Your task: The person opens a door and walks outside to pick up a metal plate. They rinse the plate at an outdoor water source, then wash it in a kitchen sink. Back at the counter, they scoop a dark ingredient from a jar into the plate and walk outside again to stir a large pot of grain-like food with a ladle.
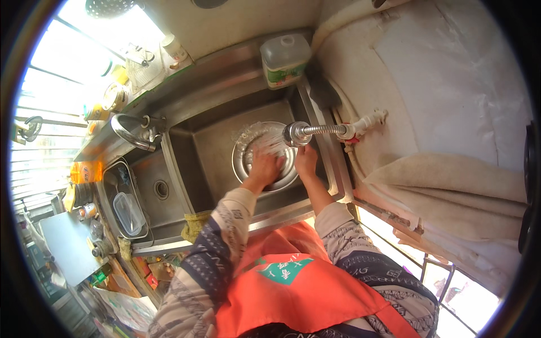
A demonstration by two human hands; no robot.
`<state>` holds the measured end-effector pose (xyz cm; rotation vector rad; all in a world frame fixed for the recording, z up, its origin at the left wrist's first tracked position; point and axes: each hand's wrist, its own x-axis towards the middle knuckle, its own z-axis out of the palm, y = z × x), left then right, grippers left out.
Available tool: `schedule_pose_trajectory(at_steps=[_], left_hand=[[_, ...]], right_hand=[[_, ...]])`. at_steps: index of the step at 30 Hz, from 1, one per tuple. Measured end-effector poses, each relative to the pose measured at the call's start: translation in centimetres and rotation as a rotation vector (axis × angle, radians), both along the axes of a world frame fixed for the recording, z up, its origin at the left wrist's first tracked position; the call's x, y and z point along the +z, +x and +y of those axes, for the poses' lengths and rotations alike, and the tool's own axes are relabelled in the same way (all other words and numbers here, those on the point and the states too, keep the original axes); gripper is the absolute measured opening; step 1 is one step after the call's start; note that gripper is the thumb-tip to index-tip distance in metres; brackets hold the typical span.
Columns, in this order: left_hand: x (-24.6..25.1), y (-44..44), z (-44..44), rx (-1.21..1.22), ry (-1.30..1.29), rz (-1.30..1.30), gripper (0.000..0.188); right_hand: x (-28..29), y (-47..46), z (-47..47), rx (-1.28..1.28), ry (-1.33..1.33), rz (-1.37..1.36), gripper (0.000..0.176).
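A round, shiny metal dish (282,184) is in the large basin of a stainless steel sink (211,158). My left hand (265,166) lies flat over the inside of the dish, fingers spread under the running water and partly blurred by it. At the dish's right rim is my right hand (306,161), closed on the edge; the spray head hides its fingertips. That chrome spray head (296,134), on a flexible metal hose (325,130), throws water leftward into the dish.
A clear plastic jug (285,59) stands at the sink's far corner. To the left are a curved faucet (133,133), a smaller basin with a drain (161,189), and a wire rack holding a plastic container (129,213). A yellowish cloth (196,226) hangs over the front edge.
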<state>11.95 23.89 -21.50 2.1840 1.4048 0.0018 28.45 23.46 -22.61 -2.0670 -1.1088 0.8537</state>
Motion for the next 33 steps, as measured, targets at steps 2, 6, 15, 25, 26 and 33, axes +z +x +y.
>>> schedule_pose_trajectory(at_steps=[2,6,15,25,26,33], left_hand=[[0.1,2.2,-1.1,0.015,-0.104,-0.175,0.045],[3.3,0.4,-3.5,-0.207,-0.285,-0.492,0.053],[2.8,-9.1,2.0,-0.176,0.077,0.144,0.062],[3.0,-0.6,4.1,-0.356,0.059,-0.139,0.067],[3.1,-0.4,4.2,-0.332,-0.003,-0.207,0.065],[2.9,-7.1,2.9,-0.121,0.184,0.280,0.071]], right_hand=[[-0.3,0.0,-0.1,0.025,-0.029,-0.006,0.037],[-1.0,0.8,0.1,-0.091,0.079,0.054,0.031],[0.4,1.6,-0.5,0.053,0.021,0.025,0.036],[2.1,-0.5,-1.0,0.073,0.006,0.058,0.033],[2.1,-0.6,-0.8,0.067,0.019,0.052,0.033],[0.9,0.0,-0.1,-0.008,0.036,0.020,0.034]])
